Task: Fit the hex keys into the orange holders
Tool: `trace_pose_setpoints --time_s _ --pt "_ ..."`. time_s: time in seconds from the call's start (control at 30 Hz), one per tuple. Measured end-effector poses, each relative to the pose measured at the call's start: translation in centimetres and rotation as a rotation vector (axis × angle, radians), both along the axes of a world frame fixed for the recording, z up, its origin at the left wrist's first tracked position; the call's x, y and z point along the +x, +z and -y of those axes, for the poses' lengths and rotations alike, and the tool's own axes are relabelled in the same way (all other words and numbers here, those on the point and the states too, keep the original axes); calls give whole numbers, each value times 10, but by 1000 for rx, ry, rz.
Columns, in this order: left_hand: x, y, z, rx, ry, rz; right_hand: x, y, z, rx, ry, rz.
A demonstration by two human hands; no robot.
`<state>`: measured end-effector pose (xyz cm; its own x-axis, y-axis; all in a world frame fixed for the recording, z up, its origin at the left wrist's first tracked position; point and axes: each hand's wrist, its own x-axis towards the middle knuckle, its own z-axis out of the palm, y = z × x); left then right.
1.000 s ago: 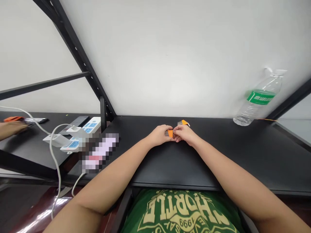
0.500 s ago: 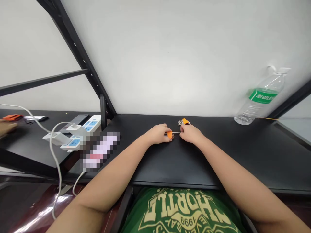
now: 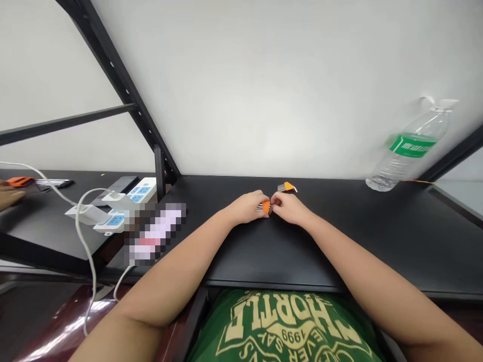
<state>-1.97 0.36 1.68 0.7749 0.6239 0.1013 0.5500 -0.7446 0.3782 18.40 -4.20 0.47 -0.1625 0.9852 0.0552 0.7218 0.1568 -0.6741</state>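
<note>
- Head view: the person's left hand (image 3: 246,207) grasps a small orange holder with a row of thin dark rods (image 3: 266,207), just above or on the black tabletop (image 3: 339,251); which of the two cannot be told.
- The right hand (image 3: 289,207) is bent inward, its fingertips meeting the right edge of that holder; whether they pinch anything cannot be told.
- Just beyond the right hand, a second orange holder with thin metal rods (image 3: 289,186) lies on the tabletop, apart from both hands.
- Far to the right, near the pale wall (image 3: 264,100), is a clear plastic bottle with a green label (image 3: 411,146).
- To the left, near the black metal frame post (image 3: 160,171), lies a white power strip with blue sockets (image 3: 144,190), white plugs and cables about it.
- Nearer the left forearm is a pixelated pale flat object (image 3: 158,231).
- At the left edge, another person's blurred hand (image 3: 9,196) is beside an orange object (image 3: 20,181).
</note>
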Motion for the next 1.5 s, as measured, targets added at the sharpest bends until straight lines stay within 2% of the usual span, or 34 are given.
trace_pose_setpoints --time_s 0.2,0.5,0.7,0.83,1.07,1.3,1.5 --pt "2 2 4 10 -2 13 -3 -4 -2 -128 -50 -111" --pt "9 7 12 27 -13 -41 -3 0 -3 -78 -155 25" --pt "15 5 18 78 24 -110 3 -6 -4 -279 -148 -156" --pt "21 2 18 116 -3 -95 1 -7 -4 -315 -147 -195" --pt "18 3 15 125 44 -113 10 9 -3 -91 -166 228" --pt "-1 7 4 53 68 -58 27 22 3 -156 -194 536" --pt "-4 0 -6 -120 71 112 35 17 2 -93 -138 614"
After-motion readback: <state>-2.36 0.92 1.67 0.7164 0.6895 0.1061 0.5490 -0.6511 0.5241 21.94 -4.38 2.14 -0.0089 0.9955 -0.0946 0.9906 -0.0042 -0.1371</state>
